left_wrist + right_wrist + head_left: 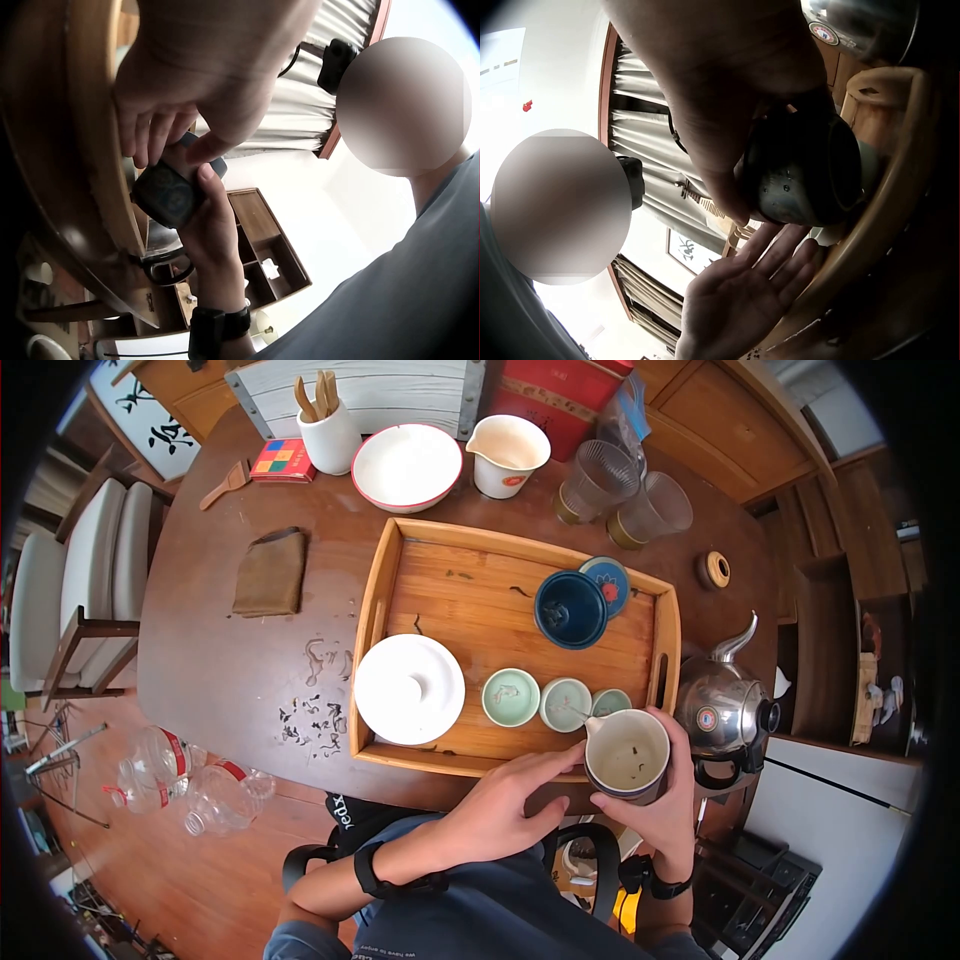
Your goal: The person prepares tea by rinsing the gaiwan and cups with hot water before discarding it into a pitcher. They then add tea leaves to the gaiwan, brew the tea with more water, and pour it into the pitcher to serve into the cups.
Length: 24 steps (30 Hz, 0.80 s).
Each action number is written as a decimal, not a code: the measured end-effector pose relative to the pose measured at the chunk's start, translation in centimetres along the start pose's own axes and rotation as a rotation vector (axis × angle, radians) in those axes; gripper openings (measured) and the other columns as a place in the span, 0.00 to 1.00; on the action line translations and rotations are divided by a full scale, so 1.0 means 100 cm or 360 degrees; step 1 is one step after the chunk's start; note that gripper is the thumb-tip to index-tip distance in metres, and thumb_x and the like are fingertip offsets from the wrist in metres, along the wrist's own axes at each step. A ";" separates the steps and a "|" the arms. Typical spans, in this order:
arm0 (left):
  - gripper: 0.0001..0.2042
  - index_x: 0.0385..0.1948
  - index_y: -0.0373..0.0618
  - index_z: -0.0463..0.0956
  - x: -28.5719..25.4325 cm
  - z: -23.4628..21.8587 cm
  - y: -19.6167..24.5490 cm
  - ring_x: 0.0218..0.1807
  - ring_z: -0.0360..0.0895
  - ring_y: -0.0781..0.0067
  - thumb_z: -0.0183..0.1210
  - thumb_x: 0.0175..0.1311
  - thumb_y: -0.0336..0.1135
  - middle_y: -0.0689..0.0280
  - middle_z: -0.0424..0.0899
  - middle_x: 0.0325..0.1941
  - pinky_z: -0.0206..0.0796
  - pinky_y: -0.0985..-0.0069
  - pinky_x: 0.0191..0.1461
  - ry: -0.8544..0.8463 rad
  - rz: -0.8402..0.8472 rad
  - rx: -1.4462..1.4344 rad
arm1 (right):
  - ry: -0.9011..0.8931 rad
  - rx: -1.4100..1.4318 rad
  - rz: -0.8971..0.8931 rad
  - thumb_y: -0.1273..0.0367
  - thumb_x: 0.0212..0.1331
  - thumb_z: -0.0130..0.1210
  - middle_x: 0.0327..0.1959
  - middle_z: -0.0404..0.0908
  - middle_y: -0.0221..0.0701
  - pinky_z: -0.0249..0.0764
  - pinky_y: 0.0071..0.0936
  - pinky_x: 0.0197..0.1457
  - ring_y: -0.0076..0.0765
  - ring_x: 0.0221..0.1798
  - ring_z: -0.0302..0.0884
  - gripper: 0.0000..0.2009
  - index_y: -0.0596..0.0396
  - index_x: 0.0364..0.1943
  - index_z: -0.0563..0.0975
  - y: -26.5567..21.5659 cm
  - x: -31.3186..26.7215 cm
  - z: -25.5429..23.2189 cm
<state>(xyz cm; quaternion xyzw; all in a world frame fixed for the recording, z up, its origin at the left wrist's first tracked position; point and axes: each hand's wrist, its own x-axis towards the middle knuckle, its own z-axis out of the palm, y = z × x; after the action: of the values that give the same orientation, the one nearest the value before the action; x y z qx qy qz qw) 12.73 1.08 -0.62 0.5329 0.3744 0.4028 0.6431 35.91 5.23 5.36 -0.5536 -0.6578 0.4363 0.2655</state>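
Observation:
My right hand point(668, 800) grips a dark pitcher point(640, 752) with a pale inside and a few dark bits in it. Its spout points left over the edge of a small green cup point(564, 705), and a thin streak shows between them. My left hand point(500, 805) has extended fingers, their tips at the pitcher's left side below the spout. Two more green cups, one to the left point(510, 698) and one to the right point(611, 703), flank the middle one. In the right wrist view the pitcher point(795, 176) is tilted, with droplets on its side.
The wooden tray point(520, 540) also holds a white lidded bowl point(410, 690), a dark blue cup point(571, 610) and a round blue lid point(608, 586). A steel kettle point(715, 705) stands right of it. Behind are a white bowl point(407, 465), a white pitcher point(508, 455) and glasses point(650, 510).

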 end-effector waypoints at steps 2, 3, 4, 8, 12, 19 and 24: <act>0.33 0.77 0.38 0.65 0.000 -0.001 0.000 0.71 0.79 0.51 0.62 0.69 0.21 0.48 0.82 0.67 0.67 0.60 0.76 -0.0002 0.0006 0.0013 | -0.0005 -0.0015 0.0006 0.69 0.38 0.85 0.63 0.81 0.41 0.75 0.38 0.72 0.39 0.66 0.81 0.52 0.60 0.72 0.66 0.000 0.000 0.000; 0.33 0.77 0.38 0.65 0.000 -0.001 0.000 0.71 0.79 0.51 0.62 0.69 0.21 0.47 0.82 0.68 0.67 0.59 0.76 -0.0003 0.0010 0.0019 | -0.0008 -0.0023 0.0009 0.70 0.38 0.85 0.63 0.81 0.41 0.75 0.38 0.72 0.39 0.67 0.81 0.52 0.60 0.72 0.66 0.000 -0.001 0.000; 0.33 0.77 0.38 0.65 0.000 -0.001 0.000 0.71 0.79 0.51 0.62 0.69 0.21 0.48 0.81 0.68 0.67 0.59 0.76 -0.0001 0.0011 0.0017 | -0.0005 -0.0019 0.0005 0.70 0.38 0.85 0.63 0.81 0.41 0.75 0.38 0.72 0.39 0.66 0.81 0.51 0.60 0.72 0.66 0.001 -0.001 0.000; 0.33 0.77 0.38 0.65 -0.001 -0.001 0.001 0.72 0.79 0.51 0.62 0.69 0.21 0.48 0.81 0.68 0.67 0.59 0.76 -0.0003 0.0008 0.0013 | 0.0008 0.0004 -0.0006 0.70 0.38 0.85 0.64 0.81 0.41 0.75 0.38 0.72 0.39 0.67 0.81 0.51 0.60 0.72 0.67 0.002 -0.002 0.002; 0.33 0.77 0.38 0.65 -0.003 -0.001 0.004 0.72 0.79 0.51 0.62 0.68 0.21 0.47 0.81 0.69 0.67 0.59 0.76 0.0009 0.0024 0.0018 | 0.0023 0.0013 -0.0019 0.70 0.38 0.84 0.64 0.81 0.41 0.75 0.38 0.72 0.40 0.67 0.81 0.51 0.59 0.72 0.66 0.002 -0.004 0.003; 0.34 0.78 0.38 0.64 -0.007 0.001 0.013 0.71 0.79 0.51 0.61 0.67 0.20 0.49 0.79 0.69 0.68 0.62 0.75 0.0045 0.0021 0.0023 | 0.0040 0.0089 -0.0082 0.70 0.38 0.85 0.65 0.80 0.41 0.75 0.39 0.72 0.40 0.67 0.81 0.52 0.58 0.73 0.66 0.004 -0.006 0.006; 0.34 0.77 0.37 0.64 -0.011 -0.001 0.024 0.69 0.79 0.51 0.62 0.67 0.19 0.48 0.78 0.68 0.69 0.64 0.73 0.0095 0.0051 0.0098 | 0.0040 0.0160 -0.0070 0.70 0.38 0.85 0.67 0.78 0.40 0.73 0.39 0.74 0.39 0.70 0.78 0.53 0.57 0.74 0.65 0.001 -0.008 0.008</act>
<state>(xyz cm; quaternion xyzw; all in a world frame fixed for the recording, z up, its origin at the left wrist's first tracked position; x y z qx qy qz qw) 11.88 0.35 1.83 0.5461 0.3970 0.4171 0.6085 35.47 4.28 5.02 -0.5305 -0.6435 0.4559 0.3108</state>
